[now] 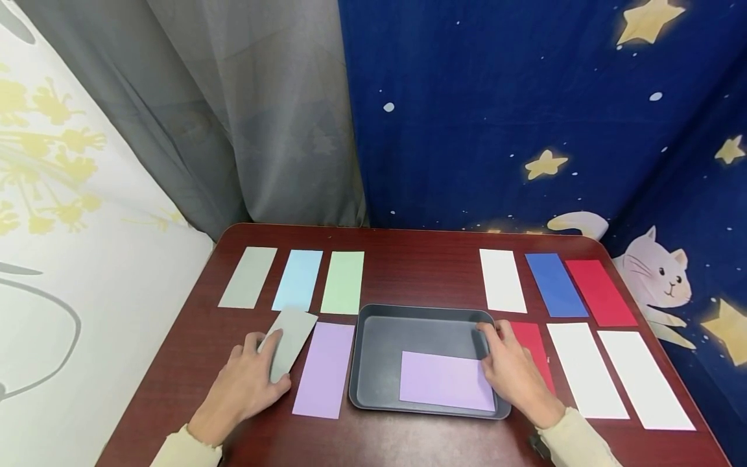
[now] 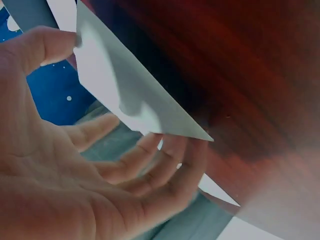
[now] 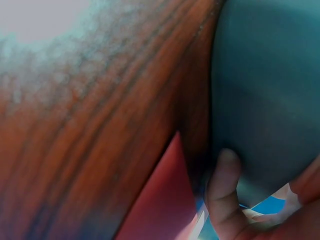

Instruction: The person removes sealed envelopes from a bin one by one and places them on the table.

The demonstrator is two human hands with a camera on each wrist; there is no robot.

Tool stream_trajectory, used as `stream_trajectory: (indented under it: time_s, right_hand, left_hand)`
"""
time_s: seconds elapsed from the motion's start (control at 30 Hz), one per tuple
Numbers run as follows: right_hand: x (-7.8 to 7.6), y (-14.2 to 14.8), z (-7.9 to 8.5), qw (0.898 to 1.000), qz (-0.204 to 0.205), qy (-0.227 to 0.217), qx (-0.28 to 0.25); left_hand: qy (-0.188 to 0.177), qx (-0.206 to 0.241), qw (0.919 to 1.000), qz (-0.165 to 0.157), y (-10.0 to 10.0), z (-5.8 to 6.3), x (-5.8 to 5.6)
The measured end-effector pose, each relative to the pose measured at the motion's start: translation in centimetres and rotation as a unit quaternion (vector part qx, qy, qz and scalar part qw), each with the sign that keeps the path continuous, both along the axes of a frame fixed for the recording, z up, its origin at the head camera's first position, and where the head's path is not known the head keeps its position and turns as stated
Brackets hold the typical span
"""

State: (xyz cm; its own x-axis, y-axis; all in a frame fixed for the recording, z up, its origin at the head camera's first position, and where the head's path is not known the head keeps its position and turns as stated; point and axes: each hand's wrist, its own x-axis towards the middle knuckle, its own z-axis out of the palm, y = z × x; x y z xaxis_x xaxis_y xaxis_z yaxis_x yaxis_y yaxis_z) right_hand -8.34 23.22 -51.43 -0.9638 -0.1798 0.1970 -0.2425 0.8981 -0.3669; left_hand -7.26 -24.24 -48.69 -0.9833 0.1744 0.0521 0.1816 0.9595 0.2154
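Observation:
My left hand [image 1: 242, 383] holds a grey-green card [image 1: 296, 337] between thumb and fingers. In the left wrist view that card [image 2: 137, 92] is tilted and bowed, raised at least partly off the table. Just right of it a purple card [image 1: 324, 373] lies flat. My right hand [image 1: 513, 370] grips the right rim of a dark grey tray [image 1: 432, 331]. A second purple card [image 1: 446, 381] lies crosswise in the tray's front part, its right end near my right thumb. A red card [image 1: 531, 344] is partly hidden behind my right hand.
At the back left lie a grey-green card [image 1: 248, 277], a light blue card [image 1: 297, 279] and a light green card [image 1: 342, 282]. Opposite are a white card [image 1: 503, 281], a blue card [image 1: 556, 285] and a red card [image 1: 601, 293]. Two white cards [image 1: 588, 371] lie front right.

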Motion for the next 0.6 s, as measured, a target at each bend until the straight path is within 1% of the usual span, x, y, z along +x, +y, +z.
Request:
stream_trajectory:
  time_s: [0.13,0.3,0.47,0.6]
  right_hand:
    - [-0.03,0.01,0.08,1.0,-0.001,-0.004,0.0]
    - [-0.02,-0.01,0.16,1.0,-0.002,-0.006,0.0]
    - [0.0,-0.04,0.14,1.0,-0.003,-0.006,0.0]
    - [0.01,-0.06,0.03,1.0,-0.002,-0.003,-0.001]
  left_hand:
    - [-0.004,-0.013,0.9995,0.027,-0.2,-0.33,0.26]
    - [-0.024,-0.034,0.9977,0.053,0.0,-0.44,0.62]
    - [-0.042,-0.041,0.9959,0.07,0.23,-0.58,0.88]
    - [-0.049,-0.039,0.9951,0.077,0.37,-0.59,0.95]
